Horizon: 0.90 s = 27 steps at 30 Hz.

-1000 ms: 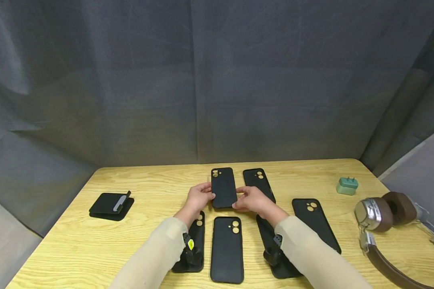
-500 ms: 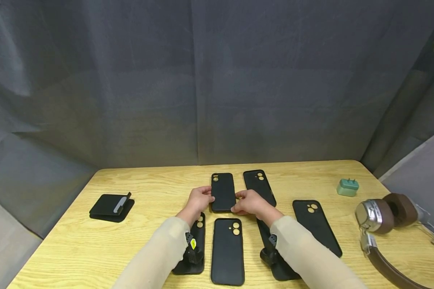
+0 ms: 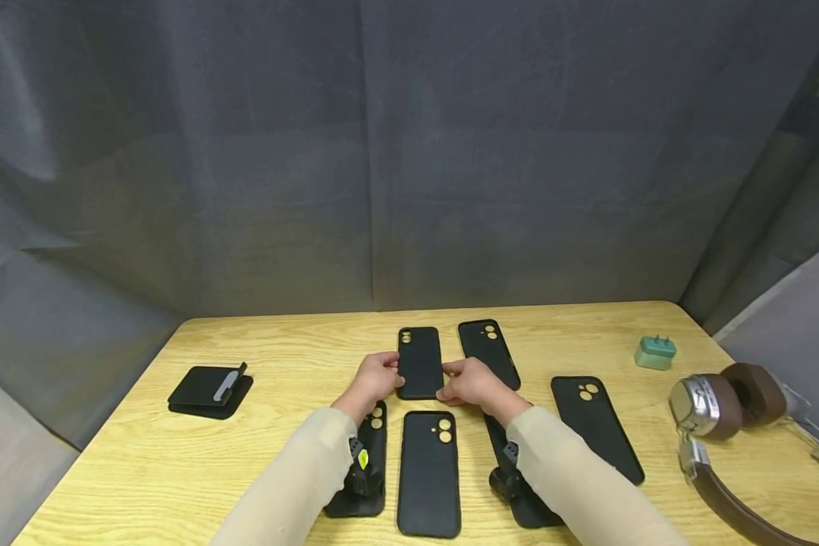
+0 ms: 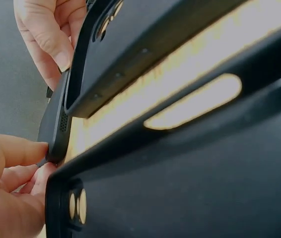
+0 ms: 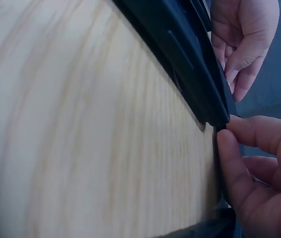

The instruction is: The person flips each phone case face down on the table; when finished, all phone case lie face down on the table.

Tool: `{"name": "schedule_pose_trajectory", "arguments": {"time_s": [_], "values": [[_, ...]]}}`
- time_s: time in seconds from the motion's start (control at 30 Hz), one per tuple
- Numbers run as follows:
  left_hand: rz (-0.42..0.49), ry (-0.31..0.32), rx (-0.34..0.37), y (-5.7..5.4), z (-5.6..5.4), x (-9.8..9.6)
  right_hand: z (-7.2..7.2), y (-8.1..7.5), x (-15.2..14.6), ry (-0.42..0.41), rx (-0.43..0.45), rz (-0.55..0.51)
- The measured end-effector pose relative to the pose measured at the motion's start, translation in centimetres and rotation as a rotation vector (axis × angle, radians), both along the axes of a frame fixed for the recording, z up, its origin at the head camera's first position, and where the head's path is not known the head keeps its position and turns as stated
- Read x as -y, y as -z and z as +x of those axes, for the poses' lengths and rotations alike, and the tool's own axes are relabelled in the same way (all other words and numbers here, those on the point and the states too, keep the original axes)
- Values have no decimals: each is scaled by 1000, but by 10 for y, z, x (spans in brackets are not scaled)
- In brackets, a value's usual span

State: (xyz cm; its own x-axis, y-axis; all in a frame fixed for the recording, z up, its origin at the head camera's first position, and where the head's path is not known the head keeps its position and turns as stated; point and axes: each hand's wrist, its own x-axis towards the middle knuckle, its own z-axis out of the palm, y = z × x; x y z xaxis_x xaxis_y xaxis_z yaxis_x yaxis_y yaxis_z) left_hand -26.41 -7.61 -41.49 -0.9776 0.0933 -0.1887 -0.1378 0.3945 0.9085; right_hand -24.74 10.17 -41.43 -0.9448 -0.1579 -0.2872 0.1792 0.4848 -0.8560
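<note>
Wooden table (image 3: 300,341), grey curtain (image 3: 266,167) behind. Black phone case (image 3: 420,365): far row, left of a second case (image 3: 489,354); my left hand (image 3: 374,378) and right hand (image 3: 474,383) pinch its edges. Risk: uneven release could skew it into the nearer case (image 3: 428,478).

The left grip (image 4: 11,183) pinches the left corner of a black phone case (image 4: 56,131) (tiny perforations dot its near edge), and the right grip (image 4: 48,29) touches its right side. Nearer lie a slotted left case (image 4: 190,173) and a right case (image 4: 125,49), bright desk (image 4: 125,94) showing between.
</note>
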Motion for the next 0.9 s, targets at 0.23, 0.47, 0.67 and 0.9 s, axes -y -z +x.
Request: {"name": "schedule_pose_trajectory", "arguments": {"time_s": [0.23, 0.47, 0.67, 0.9], "values": [[-19, 8, 0, -2, -1, 0, -1, -4, -1, 1, 15, -5], [5, -63, -47, -1, 0, -1, 0, -16, -10, -7, 22, -42], [101, -26, -113, -12, 4, -14, -1, -30, -26, 6, -11, -57], [143, 16, -142, -22, 6, -36, 2, -44, -50, 12, -13, -35]]}}
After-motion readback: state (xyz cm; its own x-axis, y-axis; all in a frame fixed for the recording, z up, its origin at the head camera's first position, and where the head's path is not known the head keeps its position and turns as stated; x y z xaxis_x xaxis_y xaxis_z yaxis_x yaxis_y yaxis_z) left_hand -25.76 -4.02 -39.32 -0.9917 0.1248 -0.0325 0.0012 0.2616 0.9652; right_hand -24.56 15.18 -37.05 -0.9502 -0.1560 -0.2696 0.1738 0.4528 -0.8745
